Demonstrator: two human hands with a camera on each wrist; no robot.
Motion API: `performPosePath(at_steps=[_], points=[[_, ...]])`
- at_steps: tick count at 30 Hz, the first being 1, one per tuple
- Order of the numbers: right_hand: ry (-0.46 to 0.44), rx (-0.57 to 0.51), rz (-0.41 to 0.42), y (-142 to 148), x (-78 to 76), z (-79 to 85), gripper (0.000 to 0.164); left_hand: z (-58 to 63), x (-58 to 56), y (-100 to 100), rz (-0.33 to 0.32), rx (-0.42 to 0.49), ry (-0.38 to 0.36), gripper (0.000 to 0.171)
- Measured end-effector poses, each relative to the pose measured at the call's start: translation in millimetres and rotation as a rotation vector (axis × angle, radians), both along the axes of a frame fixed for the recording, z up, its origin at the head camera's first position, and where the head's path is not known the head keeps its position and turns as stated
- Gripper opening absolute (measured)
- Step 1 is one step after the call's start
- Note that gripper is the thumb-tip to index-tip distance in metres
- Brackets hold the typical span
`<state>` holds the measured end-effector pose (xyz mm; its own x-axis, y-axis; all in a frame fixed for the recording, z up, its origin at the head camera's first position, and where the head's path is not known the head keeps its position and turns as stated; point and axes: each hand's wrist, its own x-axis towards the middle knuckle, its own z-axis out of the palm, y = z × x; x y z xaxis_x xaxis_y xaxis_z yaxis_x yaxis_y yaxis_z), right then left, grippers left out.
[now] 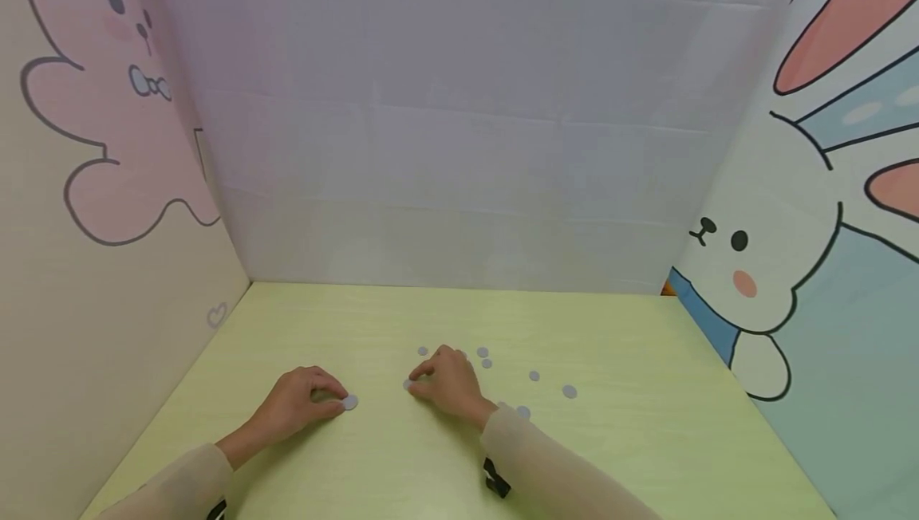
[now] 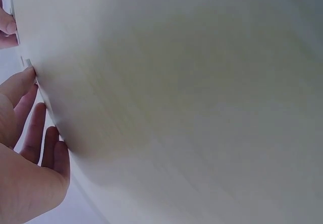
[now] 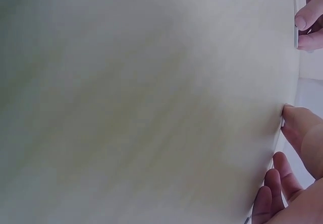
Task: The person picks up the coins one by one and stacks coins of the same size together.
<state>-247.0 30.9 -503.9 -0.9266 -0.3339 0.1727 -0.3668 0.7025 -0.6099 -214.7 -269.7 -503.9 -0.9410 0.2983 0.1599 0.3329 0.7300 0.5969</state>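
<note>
In the head view my left hand (image 1: pixel 297 402) is at the left of the table, its thumb and forefinger pinching the edge of a silver coin (image 1: pixel 349 403) that lies on the surface. To the right of it, my right hand (image 1: pixel 451 384) pinches a smaller coin (image 1: pixel 407 385), partly covered by the fingertips. The left wrist view shows the left hand (image 2: pixel 38 148) low against the tabletop, with a coin's edge (image 2: pixel 29 62) at its fingertips. Seen from the right wrist, the right hand (image 3: pixel 295 168) also touches the tabletop with its fingertips.
More coins lie around and beyond the right hand, among them one at the back (image 1: pixel 422 351), one farther right (image 1: pixel 569 391) and one beside the right sleeve (image 1: pixel 523 413). Printed cloth walls enclose the pale yellow table (image 1: pixel 345 321) at the back and both sides.
</note>
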Motion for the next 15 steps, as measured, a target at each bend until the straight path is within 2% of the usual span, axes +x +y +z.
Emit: performPosePath(at_steps=[8,15], points=[[0.02,0.023,0.017,3,9.8,-2.9,0.012,-0.2,0.1,0,0.005,0.011,-0.018,0.012],[0.004,-0.002,0.048,-1,18.3,-3.4,0.012,0.8,0.6,1,0.005,0.001,-0.013,0.012]])
